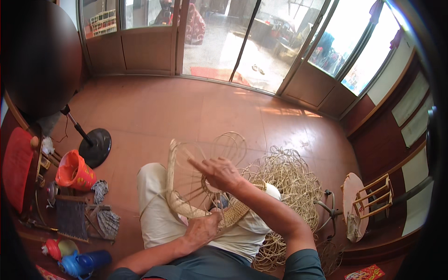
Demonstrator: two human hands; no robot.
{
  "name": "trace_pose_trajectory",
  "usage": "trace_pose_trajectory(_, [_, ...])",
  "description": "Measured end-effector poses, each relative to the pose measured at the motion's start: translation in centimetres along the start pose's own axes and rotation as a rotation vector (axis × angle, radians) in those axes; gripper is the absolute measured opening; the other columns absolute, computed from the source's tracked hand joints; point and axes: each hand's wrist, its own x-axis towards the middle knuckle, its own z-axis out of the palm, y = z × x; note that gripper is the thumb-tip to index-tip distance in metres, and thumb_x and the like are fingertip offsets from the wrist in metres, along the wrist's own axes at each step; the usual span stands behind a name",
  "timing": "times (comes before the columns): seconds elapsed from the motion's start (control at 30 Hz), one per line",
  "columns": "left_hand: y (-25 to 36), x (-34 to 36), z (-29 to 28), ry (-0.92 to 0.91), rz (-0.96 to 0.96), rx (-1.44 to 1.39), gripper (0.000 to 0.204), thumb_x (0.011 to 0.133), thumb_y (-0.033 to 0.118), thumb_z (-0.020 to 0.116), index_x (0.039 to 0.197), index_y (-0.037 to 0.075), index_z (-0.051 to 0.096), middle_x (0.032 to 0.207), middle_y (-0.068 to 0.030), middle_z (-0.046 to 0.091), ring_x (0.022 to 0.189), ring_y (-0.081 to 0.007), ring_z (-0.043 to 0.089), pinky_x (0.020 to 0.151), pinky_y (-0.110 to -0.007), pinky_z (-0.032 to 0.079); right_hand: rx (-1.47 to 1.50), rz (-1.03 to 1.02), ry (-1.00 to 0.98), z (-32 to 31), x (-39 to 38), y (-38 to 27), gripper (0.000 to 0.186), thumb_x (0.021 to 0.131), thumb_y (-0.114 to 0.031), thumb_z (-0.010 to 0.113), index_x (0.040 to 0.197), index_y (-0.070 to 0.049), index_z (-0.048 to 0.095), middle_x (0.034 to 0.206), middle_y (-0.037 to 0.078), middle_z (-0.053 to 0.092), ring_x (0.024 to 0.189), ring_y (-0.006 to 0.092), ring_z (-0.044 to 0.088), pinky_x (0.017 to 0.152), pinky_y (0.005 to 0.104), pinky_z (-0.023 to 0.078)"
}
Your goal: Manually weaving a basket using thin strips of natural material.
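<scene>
A pale curved frame (169, 175), perhaps of wood or cane, lies across my lap with thin strands strung over it. A tightly woven band (234, 214) covers part of its near side. My left hand (204, 229) is closed around this near edge, beside the weave. Above the open middle reaches my right hand (219, 174), with fingers stretched out to the left; its palm side is hidden. Loose loops of cord (229, 145) hang just beyond it, some blurred. More cord lies in a large tangled heap (291, 186) to the right of my knee.
On the left stand a fan with a round black base (95, 147), a red bucket (74, 171), a folding stool (71, 217) and a blue bottle (88, 262). To the right are a round stool (352, 205) and a metal stand (330, 212). Glass doors (224, 42) close off the far side.
</scene>
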Motion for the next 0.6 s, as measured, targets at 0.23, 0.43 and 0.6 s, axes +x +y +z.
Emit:
trace_pose_trajectory(0.23, [-6.0, -1.6, -10.8, 0.386, -0.110, 0.131, 0.024, 0.106, 0.015, 0.064, 0.127, 0.007, 0.074, 0.097, -0.0190, 0.078, 0.084, -0.0414, 0.077, 0.071, -0.051, 0.061, 0.124, 0.439, 0.258, -4.8, 1.8, 8.9, 0.073, 0.097, -0.006, 0.069, 0.165, -0.027, 0.053, 0.101, 0.018, 0.080, 0.088, 0.0404, 0.079, 0.074, 0.0544, 0.062])
trace_pose_trajectory(0.43, [-6.6, -2.8, -16.0, 0.353, -0.226, 0.198, 0.035, 0.110, 0.018, 0.063, 0.139, -0.001, 0.067, 0.111, -0.0263, 0.078, 0.097, -0.0462, 0.077, 0.082, -0.053, 0.062, 0.084, 0.508, 0.225, -6.2, 2.4, 9.3, 0.074, 0.096, -0.005, 0.067, 0.166, -0.028, 0.052, 0.103, 0.021, 0.081, 0.087, 0.0423, 0.079, 0.077, 0.0562, 0.062])
trace_pose_trajectory(0.6, [-12.3, -4.2, -15.4, 0.592, -0.218, 0.320, 0.054, 0.109, 0.017, 0.064, 0.156, -0.006, 0.052, 0.121, -0.0362, 0.074, 0.099, -0.0473, 0.078, 0.087, -0.050, 0.063, 0.043, 0.519, 0.278, -5.7, 1.9, 9.1, 0.079, 0.095, -0.003, 0.064, 0.169, -0.025, 0.048, 0.115, 0.019, 0.081, 0.092, 0.0433, 0.079, 0.080, 0.0565, 0.063])
